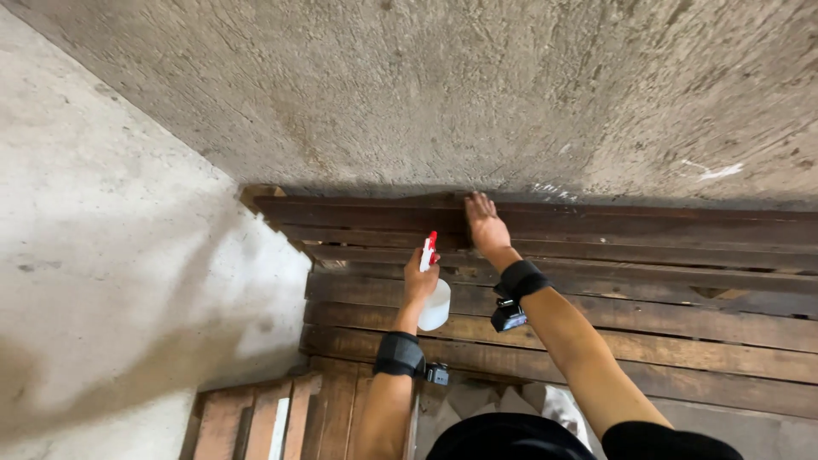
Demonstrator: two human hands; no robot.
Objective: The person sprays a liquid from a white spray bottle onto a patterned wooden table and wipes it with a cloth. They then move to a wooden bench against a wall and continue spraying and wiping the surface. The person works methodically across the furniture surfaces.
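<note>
Head view is showing the left hand (419,281) gripping a white plastic spray bottle with a red nozzle (433,294) over the dark wooden slatted pallet (648,290) — the right hand (486,223) is pressing flat, fingers spread, on the pallet's far slat.

Soft, dim daylight, a broad shadow across the concrete floor (111,358), sharp focus, slight wide-angle bending at edges.

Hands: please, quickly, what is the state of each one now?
Left hand: closed around a white spray bottle with a red nozzle.
Right hand: open, lying flat on the dark wooden planks, holding nothing.
</note>
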